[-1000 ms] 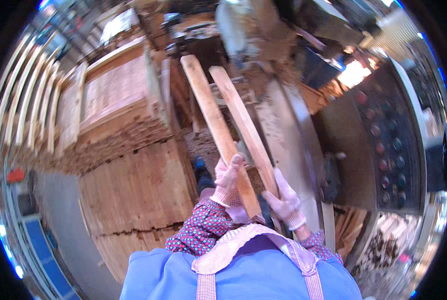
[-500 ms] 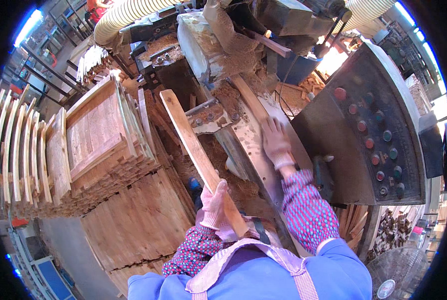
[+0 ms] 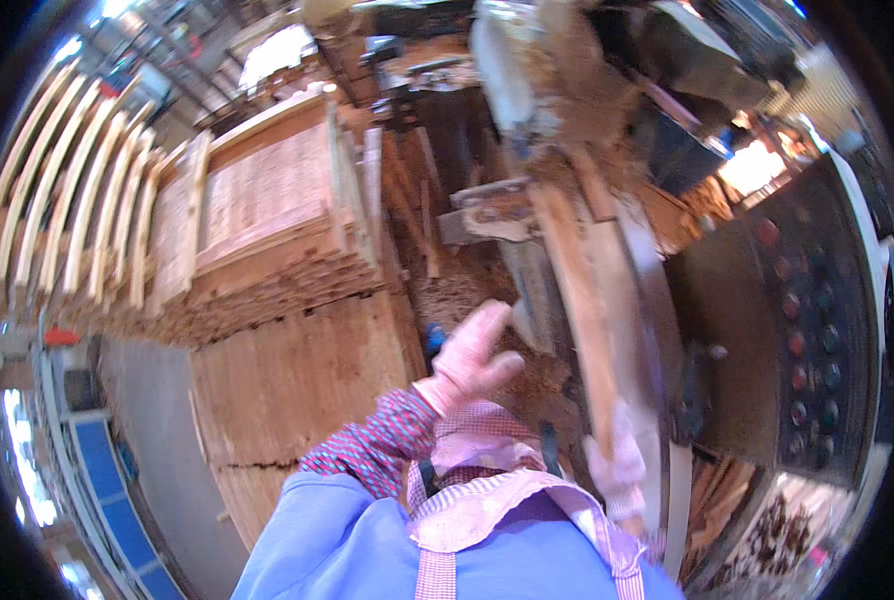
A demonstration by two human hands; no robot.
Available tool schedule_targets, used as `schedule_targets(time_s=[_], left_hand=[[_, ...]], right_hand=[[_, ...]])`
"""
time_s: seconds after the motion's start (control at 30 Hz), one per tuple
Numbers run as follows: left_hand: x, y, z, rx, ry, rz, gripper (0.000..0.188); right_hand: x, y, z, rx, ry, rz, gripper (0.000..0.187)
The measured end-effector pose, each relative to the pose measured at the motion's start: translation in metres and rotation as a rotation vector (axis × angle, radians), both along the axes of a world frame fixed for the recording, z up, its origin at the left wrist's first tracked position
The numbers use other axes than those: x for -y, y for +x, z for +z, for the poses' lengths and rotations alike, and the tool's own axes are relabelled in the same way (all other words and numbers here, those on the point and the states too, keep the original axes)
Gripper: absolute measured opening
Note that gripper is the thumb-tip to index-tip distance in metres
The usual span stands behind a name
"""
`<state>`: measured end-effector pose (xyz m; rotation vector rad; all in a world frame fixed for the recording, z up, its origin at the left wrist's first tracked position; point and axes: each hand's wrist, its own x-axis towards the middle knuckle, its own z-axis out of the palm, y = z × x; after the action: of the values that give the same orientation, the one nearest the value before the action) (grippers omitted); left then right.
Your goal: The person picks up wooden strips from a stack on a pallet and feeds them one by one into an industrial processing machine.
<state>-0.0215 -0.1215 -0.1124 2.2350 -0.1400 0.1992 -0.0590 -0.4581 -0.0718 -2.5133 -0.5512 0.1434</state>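
Note:
A long wooden strip (image 3: 579, 300) lies along the metal bed of a woodworking machine, its far end by the sawdust-covered head (image 3: 557, 90). My gloved right hand (image 3: 617, 462) is closed around the strip's near end, low in the view and somewhat blurred. Left of the strip, my gloved left hand (image 3: 470, 358) is raised in the air with nothing in it, thumb apart from the fingers. Another short length of wood (image 3: 593, 185) shows beside the strip's far part, running in under the head.
At left stands a stack of wooden panels (image 3: 267, 205) with pale slats (image 3: 72, 200) beside it. A dark control panel (image 3: 767, 320) with several round buttons flanks the machine on the right. A metal bracket (image 3: 497, 210) juts out left of the bed. Sawdust and offcuts lie below.
My left hand has let go of the wooden strip, which now lies on the machine bed. My right hand has come back toward me to its near end. The whole view has swung leftward.

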Motion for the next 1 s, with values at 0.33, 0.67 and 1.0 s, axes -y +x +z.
schedule_targets(time_s=[0.33,0.67,1.0], left_hand=[[-0.484,-0.019,0.018,-0.391,1.146,1.144,0.092],[-0.594,-0.013,0.025,-0.97,0.97,1.353,0.087],[-0.283,-0.021,0.065,-0.192,-1.008,0.7,0.055]], right_hand=[[-0.021,0.11,-0.046,0.257,-0.419,-0.059,0.052],[-0.122,0.318,-0.066,0.465,-0.326,0.047,0.042],[-0.246,0.152,-0.016,-0.525,0.685,0.094,0.041]])
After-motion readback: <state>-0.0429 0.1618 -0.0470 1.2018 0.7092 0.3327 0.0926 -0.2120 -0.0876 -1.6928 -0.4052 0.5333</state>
